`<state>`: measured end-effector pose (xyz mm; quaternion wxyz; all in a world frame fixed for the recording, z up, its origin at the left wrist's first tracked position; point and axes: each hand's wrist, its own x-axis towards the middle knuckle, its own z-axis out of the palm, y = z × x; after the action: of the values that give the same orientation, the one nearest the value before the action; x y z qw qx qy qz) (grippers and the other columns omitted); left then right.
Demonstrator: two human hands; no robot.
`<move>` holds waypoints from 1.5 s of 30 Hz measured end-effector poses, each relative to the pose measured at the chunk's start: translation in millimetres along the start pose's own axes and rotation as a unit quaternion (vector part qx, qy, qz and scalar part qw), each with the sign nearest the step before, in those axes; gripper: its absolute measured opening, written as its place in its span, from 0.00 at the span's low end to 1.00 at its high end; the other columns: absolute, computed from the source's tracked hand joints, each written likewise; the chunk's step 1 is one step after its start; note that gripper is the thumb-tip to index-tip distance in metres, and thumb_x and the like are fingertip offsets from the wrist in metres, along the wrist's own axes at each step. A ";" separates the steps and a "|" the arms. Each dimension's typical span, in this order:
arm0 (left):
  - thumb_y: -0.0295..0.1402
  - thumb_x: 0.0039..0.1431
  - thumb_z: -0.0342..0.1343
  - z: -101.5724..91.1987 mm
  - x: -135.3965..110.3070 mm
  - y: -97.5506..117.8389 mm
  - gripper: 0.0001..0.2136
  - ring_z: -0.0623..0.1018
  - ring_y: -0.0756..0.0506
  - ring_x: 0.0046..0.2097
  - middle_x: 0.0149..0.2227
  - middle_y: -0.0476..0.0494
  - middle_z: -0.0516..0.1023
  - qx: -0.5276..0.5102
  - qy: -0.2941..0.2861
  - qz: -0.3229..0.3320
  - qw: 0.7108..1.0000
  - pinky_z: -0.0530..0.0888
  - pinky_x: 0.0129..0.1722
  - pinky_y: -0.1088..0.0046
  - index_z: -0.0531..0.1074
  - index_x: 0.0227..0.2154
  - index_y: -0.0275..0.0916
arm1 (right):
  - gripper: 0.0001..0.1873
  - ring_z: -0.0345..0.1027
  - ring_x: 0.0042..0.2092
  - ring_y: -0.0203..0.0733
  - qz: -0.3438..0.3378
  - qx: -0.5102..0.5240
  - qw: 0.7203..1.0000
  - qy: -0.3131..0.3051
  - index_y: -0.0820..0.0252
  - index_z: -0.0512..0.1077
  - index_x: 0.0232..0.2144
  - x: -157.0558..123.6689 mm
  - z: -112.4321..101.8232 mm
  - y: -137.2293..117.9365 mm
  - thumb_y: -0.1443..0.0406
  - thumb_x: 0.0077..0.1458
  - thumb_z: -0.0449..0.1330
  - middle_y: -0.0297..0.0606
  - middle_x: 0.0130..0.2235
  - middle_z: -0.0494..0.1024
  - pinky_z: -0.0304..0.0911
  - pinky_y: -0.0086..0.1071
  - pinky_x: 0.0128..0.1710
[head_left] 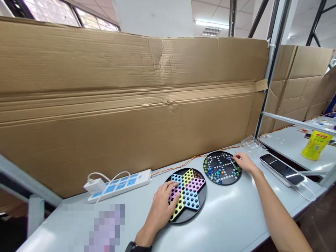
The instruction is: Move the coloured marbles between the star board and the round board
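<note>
Two round black game boards lie on the grey table. The nearer one (189,190) has a star of pink, yellow and blue pegged fields, its holes bare. My left hand (163,206) lies flat on its left side, fingers stretched over the star. The farther board (222,168) carries several coloured glass marbles along its left and right edges. My right hand (243,161) reaches to that board's right rim, fingers curled at the marbles; what they hold, if anything, I cannot make out.
A tall cardboard wall (131,105) closes the table's back. A white power strip (119,184) with a plugged charger lies at left, thin wires run behind the boards. A phone (282,169) and a clear plastic bag (252,143) lie at right. A yellow bottle (316,144) stands on the neighbouring table.
</note>
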<state>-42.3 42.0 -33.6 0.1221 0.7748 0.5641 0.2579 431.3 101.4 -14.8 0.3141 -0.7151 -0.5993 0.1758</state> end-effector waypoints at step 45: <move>0.46 0.75 0.53 0.1 -0.6 0.4 0.21 0.85 0.31 0.67 0.65 0.39 0.87 0.012 0.001 0.013 1.000 0.82 0.70 0.43 0.86 0.59 0.50 | 0.17 0.83 0.46 0.51 -0.094 -0.003 0.984 -0.151 0.58 0.90 0.49 -29.6 43.7 -50.1 0.69 0.63 0.64 0.47 0.49 0.89 0.76 0.43 0.58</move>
<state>-42.1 41.3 -33.7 0.1093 0.7836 0.5567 0.2533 359.9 87.4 -17.8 0.2327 -0.6215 -0.7053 0.2494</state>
